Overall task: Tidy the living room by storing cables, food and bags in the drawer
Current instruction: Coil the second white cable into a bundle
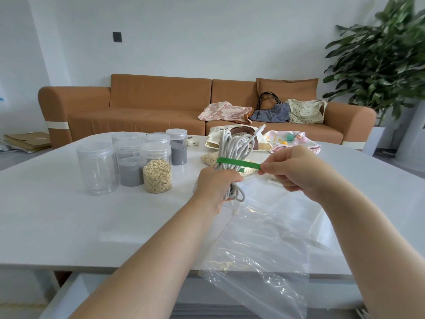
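My left hand [215,188] grips a coiled white cable [234,148] upright above the white table [69,215]. A green strap [239,163] runs around the coil, and my right hand [296,170] pinches its free end, pulled out to the right. Several clear jars stand to the left: one with oats [157,168], some with grey powder [131,165], one empty [96,168]. A bag of oats [208,157] lies behind the coil. Two cloth bags [232,139] [292,140] lie at the table's far side. An open drawer [69,300] shows below the table's front edge.
A clear plastic bag [259,249] is spread over the table's front right and hangs over the edge. Three more bags [225,112] [271,111] [305,110] lie on the brown sofa [138,107] behind. A potted plant [379,58] stands at the right.
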The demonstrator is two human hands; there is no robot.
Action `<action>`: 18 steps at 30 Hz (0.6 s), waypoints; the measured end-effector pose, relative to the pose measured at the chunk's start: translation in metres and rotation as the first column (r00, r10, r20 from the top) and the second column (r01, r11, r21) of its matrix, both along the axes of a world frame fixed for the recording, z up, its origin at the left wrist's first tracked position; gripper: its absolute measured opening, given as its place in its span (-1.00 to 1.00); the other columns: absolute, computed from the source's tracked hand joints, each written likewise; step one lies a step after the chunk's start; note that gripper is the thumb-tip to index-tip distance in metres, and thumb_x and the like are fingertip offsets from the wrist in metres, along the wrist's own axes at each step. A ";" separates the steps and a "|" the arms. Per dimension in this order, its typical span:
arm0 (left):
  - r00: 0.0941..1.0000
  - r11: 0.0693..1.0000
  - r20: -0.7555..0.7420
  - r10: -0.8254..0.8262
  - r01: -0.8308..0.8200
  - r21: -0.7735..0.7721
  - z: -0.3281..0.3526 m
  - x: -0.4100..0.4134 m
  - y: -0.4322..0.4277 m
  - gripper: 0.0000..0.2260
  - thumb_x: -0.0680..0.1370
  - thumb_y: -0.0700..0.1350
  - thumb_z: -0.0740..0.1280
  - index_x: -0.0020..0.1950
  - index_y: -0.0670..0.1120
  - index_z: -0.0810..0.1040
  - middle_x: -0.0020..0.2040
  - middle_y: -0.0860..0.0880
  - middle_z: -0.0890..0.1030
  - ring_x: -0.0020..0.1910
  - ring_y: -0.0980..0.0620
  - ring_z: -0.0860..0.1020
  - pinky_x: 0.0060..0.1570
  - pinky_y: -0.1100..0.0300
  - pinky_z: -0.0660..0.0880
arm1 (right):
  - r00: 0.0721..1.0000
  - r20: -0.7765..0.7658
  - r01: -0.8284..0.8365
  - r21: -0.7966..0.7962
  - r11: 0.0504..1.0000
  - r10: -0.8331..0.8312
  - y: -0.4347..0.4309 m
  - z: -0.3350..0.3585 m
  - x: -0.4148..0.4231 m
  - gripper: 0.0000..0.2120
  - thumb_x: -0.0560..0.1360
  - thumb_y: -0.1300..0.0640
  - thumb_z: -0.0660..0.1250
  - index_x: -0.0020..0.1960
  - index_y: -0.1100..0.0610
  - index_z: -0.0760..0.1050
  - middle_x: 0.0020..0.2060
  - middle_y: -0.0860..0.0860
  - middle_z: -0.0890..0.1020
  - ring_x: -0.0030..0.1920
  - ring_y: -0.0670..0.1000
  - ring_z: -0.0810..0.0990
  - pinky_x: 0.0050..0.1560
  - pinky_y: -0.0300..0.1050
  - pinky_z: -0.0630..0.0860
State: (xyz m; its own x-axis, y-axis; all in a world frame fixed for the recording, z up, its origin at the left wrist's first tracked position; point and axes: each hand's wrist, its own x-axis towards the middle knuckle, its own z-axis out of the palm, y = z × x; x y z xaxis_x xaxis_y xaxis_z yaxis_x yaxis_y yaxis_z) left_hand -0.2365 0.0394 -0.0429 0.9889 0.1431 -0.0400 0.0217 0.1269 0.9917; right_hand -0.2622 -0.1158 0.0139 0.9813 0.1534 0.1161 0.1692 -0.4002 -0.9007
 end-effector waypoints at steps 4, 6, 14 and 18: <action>0.999 0.999 0.010 -0.036 0.036 -0.033 0.001 -0.004 -0.003 -0.93 0.36 -0.33 0.39 -0.22 -0.22 0.54 -0.39 -0.13 0.50 -0.41 -0.06 0.50 -0.32 0.13 0.52 | 0.988 0.068 0.140 -0.024 0.990 -0.138 0.001 -0.008 0.008 -0.82 0.46 0.32 0.36 -0.32 0.20 0.56 -0.69 -0.06 0.31 -0.64 -0.09 0.16 -0.58 -0.32 0.10; 0.998 0.997 0.015 -0.056 0.057 -0.055 0.003 -0.007 -0.004 -0.93 0.37 -0.35 0.37 -0.26 -0.22 0.51 -0.41 -0.14 0.48 -0.43 -0.05 0.48 -0.35 0.14 0.52 | 0.981 0.098 0.169 -0.029 0.985 -0.166 0.002 -0.010 0.010 -0.81 0.45 0.30 0.37 -0.33 0.16 0.57 -0.70 -0.08 0.32 -0.65 -0.10 0.17 -0.57 -0.30 0.12; 0.987 0.976 0.021 -0.158 0.160 -0.148 0.004 -0.009 -0.004 -0.89 0.41 -0.37 0.29 -0.25 -0.19 0.47 -0.48 -0.04 0.45 -0.47 0.04 0.46 -0.39 0.19 0.47 | 0.999 -0.009 0.048 0.092 0.995 -0.047 0.004 -0.012 0.010 -0.80 0.49 0.38 0.29 -0.27 0.21 0.56 -0.67 -0.06 0.25 -0.63 -0.10 0.12 -0.59 -0.35 0.08; 0.978 0.960 0.034 -0.206 0.208 -0.185 0.006 -0.012 -0.003 -0.88 0.44 -0.38 0.26 -0.23 -0.19 0.46 -0.46 -0.06 0.42 -0.52 0.08 0.46 -0.33 0.18 0.45 | 0.997 0.047 0.063 0.063 0.996 -0.066 0.006 -0.012 0.009 -0.81 0.48 0.37 0.32 -0.28 0.19 0.57 -0.68 -0.07 0.26 -0.64 -0.11 0.13 -0.61 -0.33 0.08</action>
